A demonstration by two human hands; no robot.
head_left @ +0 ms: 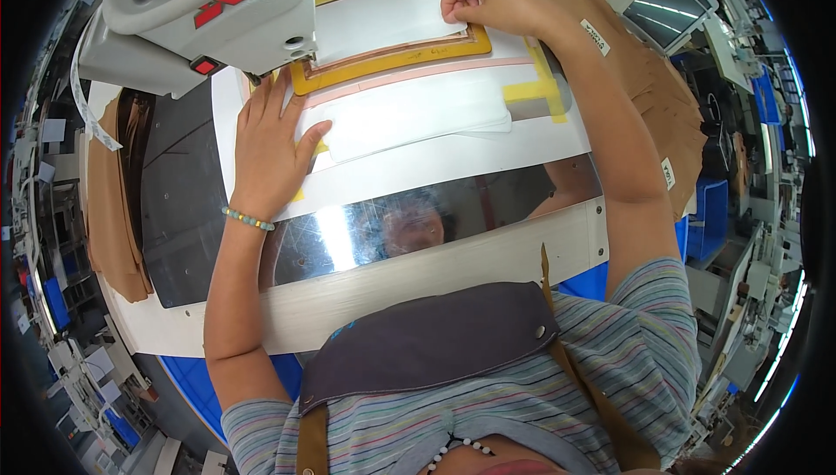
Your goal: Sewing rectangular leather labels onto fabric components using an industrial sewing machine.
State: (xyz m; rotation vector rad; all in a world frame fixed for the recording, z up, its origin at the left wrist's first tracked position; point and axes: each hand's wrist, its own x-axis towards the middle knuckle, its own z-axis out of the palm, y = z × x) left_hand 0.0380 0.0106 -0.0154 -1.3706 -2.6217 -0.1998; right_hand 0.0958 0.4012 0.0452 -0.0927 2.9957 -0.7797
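Observation:
My left hand [272, 140] lies flat with fingers spread on the white work surface, its fingertips by the left front corner of a yellow-edged rectangular frame [392, 74]. Inside that frame lies a white sheet [383, 24]. At the sheet's right edge, the fingers of my right hand [495, 0] are curled together in a pinch on it; the fingertips partly hide this edge. Just in front of the frame, a few long white pieces [418, 118] lie overlapped, near my left thumb. A sewing machine head [209, 18] stands over the frame's left side.
Brown pieces with small white labels [649, 101] are spread at the right, and more brown pieces [117, 214] hang at the left. A shiny metal plate [488, 205] runs along the front, above a pale table edge [435, 266]. A tilted screen [670, 5] stands far right.

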